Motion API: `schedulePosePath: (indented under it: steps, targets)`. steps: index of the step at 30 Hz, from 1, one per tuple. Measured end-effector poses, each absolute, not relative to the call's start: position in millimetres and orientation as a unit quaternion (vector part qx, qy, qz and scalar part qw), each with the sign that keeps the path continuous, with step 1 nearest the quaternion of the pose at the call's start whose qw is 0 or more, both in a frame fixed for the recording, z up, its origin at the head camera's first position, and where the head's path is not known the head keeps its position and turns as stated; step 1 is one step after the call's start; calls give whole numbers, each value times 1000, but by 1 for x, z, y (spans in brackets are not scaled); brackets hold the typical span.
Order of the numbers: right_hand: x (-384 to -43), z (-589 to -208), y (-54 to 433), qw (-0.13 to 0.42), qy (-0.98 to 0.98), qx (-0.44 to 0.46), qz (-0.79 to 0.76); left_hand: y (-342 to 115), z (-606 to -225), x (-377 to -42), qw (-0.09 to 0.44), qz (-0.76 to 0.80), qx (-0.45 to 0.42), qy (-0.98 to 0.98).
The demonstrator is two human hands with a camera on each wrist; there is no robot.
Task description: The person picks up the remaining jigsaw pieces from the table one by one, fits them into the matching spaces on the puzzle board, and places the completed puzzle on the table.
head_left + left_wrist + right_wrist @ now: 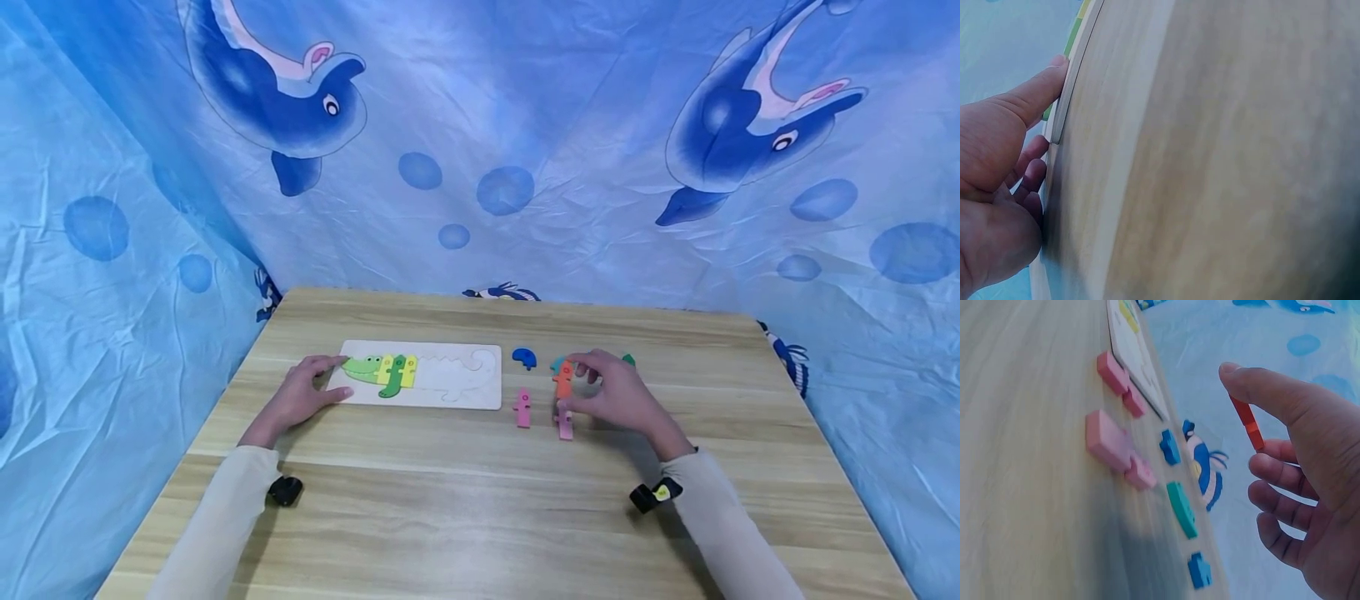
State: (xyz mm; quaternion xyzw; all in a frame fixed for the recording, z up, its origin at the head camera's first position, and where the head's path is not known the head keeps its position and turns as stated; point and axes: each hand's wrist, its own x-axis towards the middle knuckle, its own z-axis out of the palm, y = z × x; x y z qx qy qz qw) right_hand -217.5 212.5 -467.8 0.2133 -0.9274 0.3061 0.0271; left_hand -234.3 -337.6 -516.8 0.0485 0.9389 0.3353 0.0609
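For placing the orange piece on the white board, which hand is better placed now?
Probably the right hand: it pinches the orange piece, to the right of the white board. The left hand touches the board's left end, seemingly steadying it.

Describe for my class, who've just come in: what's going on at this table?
A person is at a wooden table with a white puzzle board. Their left hand touches its left end. Their right hand pinches an orange piece, raised off the table. On the board, a green crocodile head and yellow and green pieces fill the left part; the right part shows only an outline. Pink pieces, a blue piece and a teal piece lie right of the board.
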Motion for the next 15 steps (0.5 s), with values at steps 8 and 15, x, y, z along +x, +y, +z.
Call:
schedulePosePath:
  steps: [8,15]
  targets:
    - [-228,-459,183,11,-926,225,303,-338,-515,-236,60,337,47,939]
    - [-236,-452,161,1,-918,244,313,-337,-516,-234,58,339,45,938]
